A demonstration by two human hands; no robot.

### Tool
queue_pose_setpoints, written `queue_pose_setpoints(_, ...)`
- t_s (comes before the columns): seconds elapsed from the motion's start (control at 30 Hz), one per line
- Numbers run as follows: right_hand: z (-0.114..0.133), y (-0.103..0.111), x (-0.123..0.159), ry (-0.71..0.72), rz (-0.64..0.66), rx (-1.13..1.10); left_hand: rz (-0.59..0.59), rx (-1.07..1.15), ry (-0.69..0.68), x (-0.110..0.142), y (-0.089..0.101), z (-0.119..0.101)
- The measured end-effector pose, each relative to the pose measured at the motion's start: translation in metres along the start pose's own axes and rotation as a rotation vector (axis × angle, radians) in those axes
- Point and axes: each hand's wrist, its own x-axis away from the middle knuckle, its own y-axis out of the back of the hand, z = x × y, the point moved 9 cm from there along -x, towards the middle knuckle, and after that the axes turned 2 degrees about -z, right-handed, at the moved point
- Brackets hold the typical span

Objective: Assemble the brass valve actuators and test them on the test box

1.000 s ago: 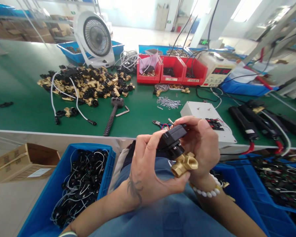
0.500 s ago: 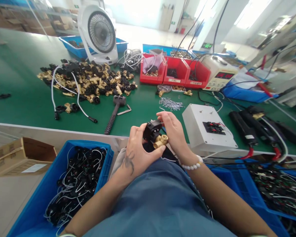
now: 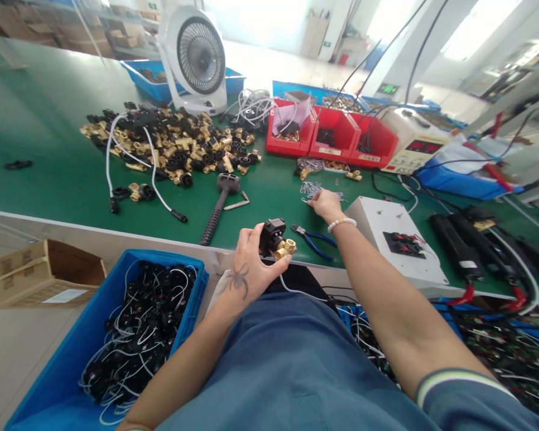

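My left hand (image 3: 253, 261) is wrapped round a brass valve (image 3: 284, 249) with a black actuator housing (image 3: 273, 230), held just off the table's front edge. A white cable trails below it. My right hand (image 3: 327, 205) reaches out to a pile of small silver wire clips (image 3: 311, 189), its fingertips pinched together at the pile's near edge. What lies between those fingertips is too small to make out. Blue-handled cutting pliers (image 3: 317, 240) lie on the table between my hands. Left of them are a black mallet (image 3: 219, 206) and a hex key (image 3: 237, 202).
A heap of brass and black fittings (image 3: 175, 146) covers the table's left back, before a white fan (image 3: 197, 60). Red bins (image 3: 291, 146) stand at the back. To the right are a grey box (image 3: 397, 239) and black power tools (image 3: 458, 245). A blue crate (image 3: 191, 305) stands below left.
My right hand has left the valve and moved forward to the clip pile. The pliers have come into sight. My left hand keeps hold of the valve; the view has shifted slightly.
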Motion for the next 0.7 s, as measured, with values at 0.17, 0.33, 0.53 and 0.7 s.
queue_pose_setpoints(0.17,0.023,-0.012,0.001,0.118,0.134,0.058,0.011,0.007,-0.018,0.0,-0.003,0.0)
queue_pose_setpoints(0.33,0.043,-0.008,0.009,0.19,0.178,-0.014,0.005,0.024,-0.03,0.0,-0.003,0.001)
queue_pose_setpoints(0.53,0.055,0.018,0.04,0.259,0.14,-0.319,-0.002,0.08,-0.021,0.003,0.002,0.001)
queue_pose_setpoints(0.7,0.06,0.051,0.099,0.429,0.202,-1.072,-0.01,0.123,-0.027,0.011,0.013,-0.016)
